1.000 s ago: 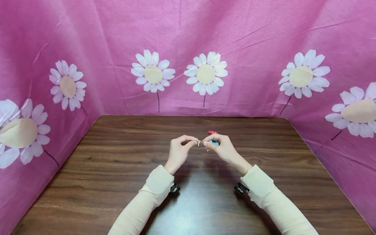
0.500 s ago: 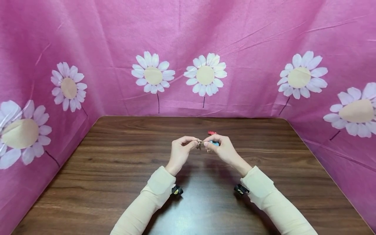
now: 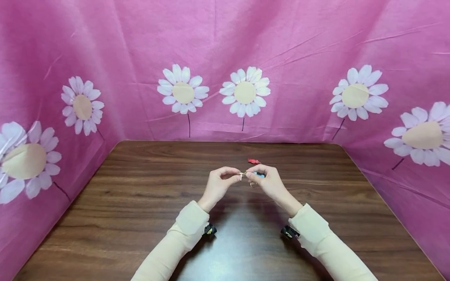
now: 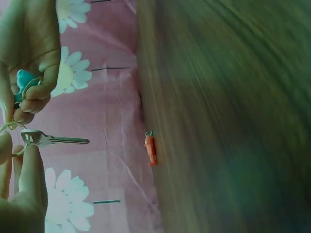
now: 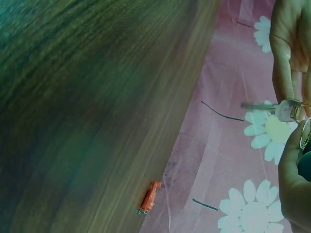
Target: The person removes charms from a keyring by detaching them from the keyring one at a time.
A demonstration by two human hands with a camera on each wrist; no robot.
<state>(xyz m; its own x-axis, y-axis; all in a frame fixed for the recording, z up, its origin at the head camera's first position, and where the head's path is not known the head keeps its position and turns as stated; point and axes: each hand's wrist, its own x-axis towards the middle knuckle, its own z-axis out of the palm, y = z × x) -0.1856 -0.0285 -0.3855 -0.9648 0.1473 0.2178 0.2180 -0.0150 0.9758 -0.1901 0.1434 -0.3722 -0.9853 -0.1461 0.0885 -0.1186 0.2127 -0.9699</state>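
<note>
A silver key hangs on a gold-coloured split ring between the two hands, above the table. My left hand pinches the ring between thumb and fingers. Opposite it, my right hand pinches the ring's other side, and the fingertips of both hands almost meet. A teal-blue charm with its own gold ring sits within the curled fingers of my right hand. In the right wrist view, the key points away from the hands; part of the ring is hidden by fingers.
A small red charm with metal links lies on the brown wooden table, beyond the right hand. A pink cloth printed with white daisies surrounds the table's back and sides.
The key has swung on its ring and now shows a thinner, paler side. Both hands keep their hold with small shifts. The head view has tilted slightly, while the red charm stays on the table.
</note>
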